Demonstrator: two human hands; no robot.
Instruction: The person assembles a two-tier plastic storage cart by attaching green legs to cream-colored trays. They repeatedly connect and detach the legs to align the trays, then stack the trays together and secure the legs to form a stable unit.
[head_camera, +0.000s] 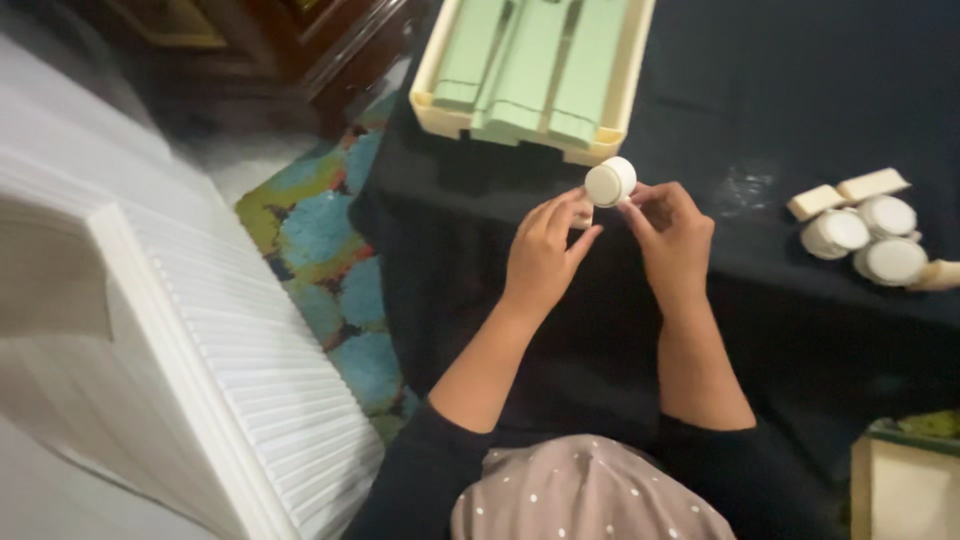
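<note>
Dotted cloth (590, 495) cropped, hands (545, 255) – roll (610, 182), half-hidden.

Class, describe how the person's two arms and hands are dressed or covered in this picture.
Both hands, the left hand and the right hand, are bare: no gloves, and no rings or watch that I can make out. The forearms are bare too. Dark sleeves are pushed up to about the elbows.

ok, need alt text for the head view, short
Seen from above, a person's left hand and right hand hold a small round white container over a black-covered table. A cream tray with green inserts sits beyond; more white containers and tan blocks lie right.
</note>
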